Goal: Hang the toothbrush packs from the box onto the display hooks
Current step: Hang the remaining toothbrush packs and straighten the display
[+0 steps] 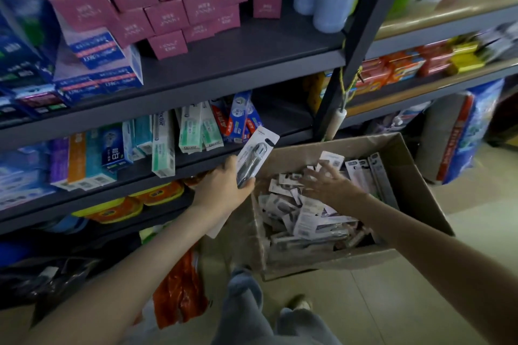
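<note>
step: pulling packs out of the box (pixel 392 259) before hanging, as I read it
left hand (pixel 224 186): curled round the lower end of one held pack (pixel 256 155); the tab with the hang hole points up and right, clear of the fingers
right hand (pixel 326 180): fingers straight and spread, reaching down into the box; nothing gripped that I can see
pile (pixel 302 218): loose packs, jumbled and criss-crossed; a few stand upright along the far right wall
held pack position: over the box's left rim, just in front of the shelving (pixel 238 64)
pile vs right hand: directly under and around the fingertips; touching or just above, can't tell
hooks: not in view
do it well: pick a top-lying pack, not a buried one; pinch it by the tab end so the hole comes up ready to use; line it up with the held pack, holes matching, so both can go on in one pass
risk: dragging a tangled pack may spill its neighbours over the low front edge
grip note: the held pack is gripped low, so the tab end may wobble; shifting the grip higher before hooking should help
</note>
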A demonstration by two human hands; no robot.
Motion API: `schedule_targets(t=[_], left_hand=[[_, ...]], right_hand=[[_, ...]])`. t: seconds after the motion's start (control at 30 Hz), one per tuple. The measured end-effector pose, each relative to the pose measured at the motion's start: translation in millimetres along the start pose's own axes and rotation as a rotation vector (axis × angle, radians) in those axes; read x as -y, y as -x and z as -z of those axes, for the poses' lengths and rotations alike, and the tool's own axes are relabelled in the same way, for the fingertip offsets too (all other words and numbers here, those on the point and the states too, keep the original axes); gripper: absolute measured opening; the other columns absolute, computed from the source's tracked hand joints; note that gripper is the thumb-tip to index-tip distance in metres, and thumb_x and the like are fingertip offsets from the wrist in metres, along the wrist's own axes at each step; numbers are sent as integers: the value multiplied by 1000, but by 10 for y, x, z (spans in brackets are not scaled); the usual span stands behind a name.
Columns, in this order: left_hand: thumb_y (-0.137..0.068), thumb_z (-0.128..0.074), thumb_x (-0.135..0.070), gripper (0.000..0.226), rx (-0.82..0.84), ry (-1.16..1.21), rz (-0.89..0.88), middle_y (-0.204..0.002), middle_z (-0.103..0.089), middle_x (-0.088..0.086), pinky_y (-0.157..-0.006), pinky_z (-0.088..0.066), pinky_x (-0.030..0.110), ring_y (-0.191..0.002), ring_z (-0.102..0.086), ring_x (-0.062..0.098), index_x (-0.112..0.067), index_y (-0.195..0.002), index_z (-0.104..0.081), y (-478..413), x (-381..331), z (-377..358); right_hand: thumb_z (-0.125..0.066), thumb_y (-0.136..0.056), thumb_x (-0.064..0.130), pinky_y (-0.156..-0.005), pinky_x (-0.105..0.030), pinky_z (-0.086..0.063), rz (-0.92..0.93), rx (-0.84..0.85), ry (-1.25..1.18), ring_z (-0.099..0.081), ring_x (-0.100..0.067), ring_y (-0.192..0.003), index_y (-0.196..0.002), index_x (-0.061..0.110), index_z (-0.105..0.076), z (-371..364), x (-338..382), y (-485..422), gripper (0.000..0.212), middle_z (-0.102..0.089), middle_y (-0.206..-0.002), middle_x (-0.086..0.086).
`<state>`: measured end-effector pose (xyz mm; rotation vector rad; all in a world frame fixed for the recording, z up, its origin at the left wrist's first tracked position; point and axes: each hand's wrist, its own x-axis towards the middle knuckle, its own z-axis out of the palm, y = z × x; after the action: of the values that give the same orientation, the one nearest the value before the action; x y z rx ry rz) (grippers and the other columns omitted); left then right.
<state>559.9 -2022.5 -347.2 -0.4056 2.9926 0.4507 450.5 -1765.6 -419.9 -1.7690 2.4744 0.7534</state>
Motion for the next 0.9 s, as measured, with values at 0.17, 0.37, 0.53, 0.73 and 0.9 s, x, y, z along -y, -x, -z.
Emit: schedule_targets(t=[0.17, 0.37, 0.53, 0.73, 0.9], left_hand=[[-91, -53, -49, 48, -8, 26, 32, -95, -65, 9, -55, -39, 28, -78, -64, 29, -12, -121, -42, 54, 1, -151], [-92, -52, -51, 56, 77, 66, 83, -97, -64, 9, -55, -38, 28, -81, -64, 29, -16, -133, -37, 74, -7, -427], [-92, -52, -50, 56, 94, 64, 64, -102, -63, 10, -59, -38, 28, -87, -63, 30, -16, -133, -36, -10, -26, -519], [-92, -50, -51, 57, 137, 14, -9, -106, -62, 13, -60, -44, 31, -89, -63, 32, -16, -134, -35, -86, -43, -543], [-92, -50, -51, 60, 136, -29, -62, -108, -62, 15, -59, -47, 32, -88, -64, 32, -14, -136, -33, -115, -16, -509]], right_hand=[[-60, -85, 16, -110, -51, -30, -574, 222, -549, -24, -33, -139, -149, 19, -23, -96, 157, -79, 75, -23, -154, -11], [-58, -85, 58, -102, -48, -38, -1241, 267, -1097, -24, -39, -136, -148, 1, -7, -394, 687, -449, 99, -20, -151, -17], [-63, -81, 50, -99, -44, -35, -1346, 295, -1033, -27, -42, -131, -144, 13, -12, -444, 692, -688, 89, -19, -149, -17], [-53, -91, 32, -112, -49, -18, -1133, 493, -1018, 0, -43, -142, -149, 29, -16, -463, 689, -633, 69, 6, -157, -16], [-42, -94, 43, -103, -51, -35, -973, 633, -851, -14, -48, -137, -143, 25, -28, -457, 729, -476, 54, -2, -156, -15]])
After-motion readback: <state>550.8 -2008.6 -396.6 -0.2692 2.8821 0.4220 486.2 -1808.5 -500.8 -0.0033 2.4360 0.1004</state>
